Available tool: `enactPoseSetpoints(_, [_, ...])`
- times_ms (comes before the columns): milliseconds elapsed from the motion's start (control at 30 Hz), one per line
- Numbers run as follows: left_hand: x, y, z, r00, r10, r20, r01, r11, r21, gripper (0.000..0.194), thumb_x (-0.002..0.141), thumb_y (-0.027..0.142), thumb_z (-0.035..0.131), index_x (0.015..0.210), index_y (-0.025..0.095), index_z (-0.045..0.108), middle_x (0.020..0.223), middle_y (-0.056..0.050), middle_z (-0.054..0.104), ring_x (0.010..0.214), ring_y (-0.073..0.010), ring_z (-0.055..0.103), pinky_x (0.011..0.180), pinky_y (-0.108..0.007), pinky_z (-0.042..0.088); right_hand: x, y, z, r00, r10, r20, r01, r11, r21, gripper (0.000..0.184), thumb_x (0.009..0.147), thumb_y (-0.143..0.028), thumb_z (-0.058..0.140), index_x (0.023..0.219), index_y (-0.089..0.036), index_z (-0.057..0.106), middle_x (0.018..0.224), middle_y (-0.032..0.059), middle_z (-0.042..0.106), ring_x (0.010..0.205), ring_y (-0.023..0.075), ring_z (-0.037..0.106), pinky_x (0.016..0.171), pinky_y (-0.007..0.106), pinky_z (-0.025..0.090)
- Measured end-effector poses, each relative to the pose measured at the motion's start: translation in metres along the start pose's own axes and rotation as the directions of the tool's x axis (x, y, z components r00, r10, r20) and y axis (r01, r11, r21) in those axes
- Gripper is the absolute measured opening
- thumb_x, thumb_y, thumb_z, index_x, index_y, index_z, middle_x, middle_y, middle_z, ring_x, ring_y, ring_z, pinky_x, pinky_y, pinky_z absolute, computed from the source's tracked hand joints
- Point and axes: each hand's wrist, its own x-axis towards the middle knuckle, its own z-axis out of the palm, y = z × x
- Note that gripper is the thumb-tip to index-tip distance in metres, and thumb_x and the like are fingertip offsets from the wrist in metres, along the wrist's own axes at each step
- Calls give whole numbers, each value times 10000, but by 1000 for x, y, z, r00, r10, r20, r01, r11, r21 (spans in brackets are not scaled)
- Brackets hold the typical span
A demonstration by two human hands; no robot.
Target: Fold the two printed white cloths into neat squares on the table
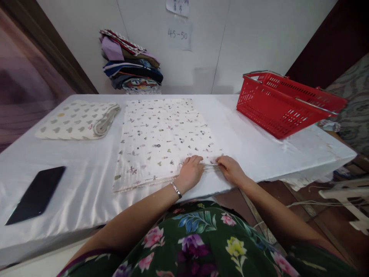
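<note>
A folded cream cloth point(161, 134) printed with small plants and figures lies flat on the white-covered table point(227, 127), its layered near edge facing me. My left hand point(190, 174), with a silver bracelet at the wrist, has its fingers bent at that edge and closed on the cloth. Over at the near right corner, my right hand point(232, 169) pinches the same cloth between thumb and fingers. Both hands rest low, close to the table's front edge. The left hand's thumb is hidden.
A second folded cloth with grey shapes point(75, 121) lies at the left. Nearer me is a black tablet point(37, 194). A pile of folded fabrics point(132, 67) stands at the back. At right sits a red plastic basket point(276, 104); a white chair point(348, 200) is beyond the table.
</note>
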Motion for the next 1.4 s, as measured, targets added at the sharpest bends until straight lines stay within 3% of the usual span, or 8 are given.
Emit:
enactPoseSetpoints(133, [3, 1, 2, 1000, 1, 8, -1, 999, 50, 161, 868, 194, 473, 823, 161, 625, 1126, -63, 573, 1063, -228, 471, 845, -385, 398, 4, -4, -1, 999, -48, 19, 48, 999, -5, 144, 870, -186, 486, 980, -190, 579, 983, 72, 632, 918, 193, 543, 804, 331, 421])
enactPoseSetpoints(300, [6, 2, 6, 996, 85, 2, -85, 991, 102, 201, 882, 160, 434, 779, 141, 605, 1112, -79, 574, 1094, -224, 459, 879, -382, 383, 15, -8, 0, 994, -98, 52, 100, 994, -41, 149, 873, -192, 495, 943, -186, 627, 959, 69, 640, 905, 194, 538, 790, 333, 420])
enactPoseSetpoints(500, [5, 0, 7, 990, 126, -65, -123, 991, 51, 134, 848, 143, 468, 835, 143, 602, 1153, -77, 560, 1173, -225, 420, 955, -385, 348, 19, -11, 2, 994, -65, -91, 51, 987, -150, 171, 871, -214, 502, 876, -174, 668, 898, 86, 611, 847, 199, 505, 747, 334, 403])
enactPoseSetpoints(600, [2, -2, 5, 985, 140, -99, -140, 990, 12, 114, 842, 157, 482, 838, 154, 596, 1165, -69, 559, 1170, -225, 426, 987, -398, 325, 15, -11, 4, 995, -85, -48, 76, 982, -175, 171, 868, -220, 512, 885, -193, 680, 833, 71, 603, 788, 189, 493, 699, 325, 385])
enactPoseSetpoints(933, [4, -2, 11, 993, -87, -78, 67, 971, -230, 81, 820, 140, 486, 817, 180, 556, 926, -41, 612, 925, -175, 545, 861, -347, 397, 5, -13, -2, 978, -159, 135, 173, 980, -102, 207, 865, -210, 506, 1044, -185, 607, 1017, 84, 609, 941, 201, 507, 778, 342, 383])
enactPoseSetpoints(1200, [7, -4, 9, 984, -175, -25, 160, 944, -289, 66, 809, 151, 499, 771, 189, 538, 875, -29, 613, 889, -161, 552, 831, -320, 411, 8, -17, 7, 988, -131, 80, 147, 957, -250, 221, 900, -275, 466, 1051, -183, 599, 1000, 92, 619, 943, 223, 500, 769, 356, 356])
enactPoseSetpoints(1400, [9, -6, 2, 990, -141, 30, 143, 940, -310, 110, 827, 163, 496, 754, 184, 575, 858, -25, 621, 864, -153, 555, 801, -309, 420, 6, -11, 11, 987, -155, 44, 161, 965, -209, 213, 901, -191, 444, 1034, -168, 609, 947, 84, 635, 897, 207, 513, 758, 340, 355])
